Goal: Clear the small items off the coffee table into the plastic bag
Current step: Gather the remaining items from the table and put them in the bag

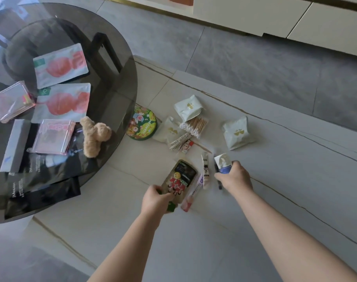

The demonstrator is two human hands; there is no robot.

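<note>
Small items lie on the pale marble coffee table [275,159]. My left hand [156,198] grips the near end of a flat snack packet [180,178] with a dark top and red print. My right hand [235,178] holds a small white and blue tube [223,162]. Between the two hands lie a cream tube [205,171], a pink and white sachet [191,197] and a dark pen [217,176]. Farther back are a round green floral tin [142,125], cotton swabs [194,124], two white packs [188,107] [237,133] and small strips [179,141]. No plastic bag is in view.
A round dark glass table [116,64] overlaps the marble one at the left. It carries pink face-mask sachets [61,65], pink boxes [11,101], a grey box [15,145], black packets [43,192] and a fuzzy beige hair clip [94,135]. Grey floor and a white cabinet [295,17] lie beyond.
</note>
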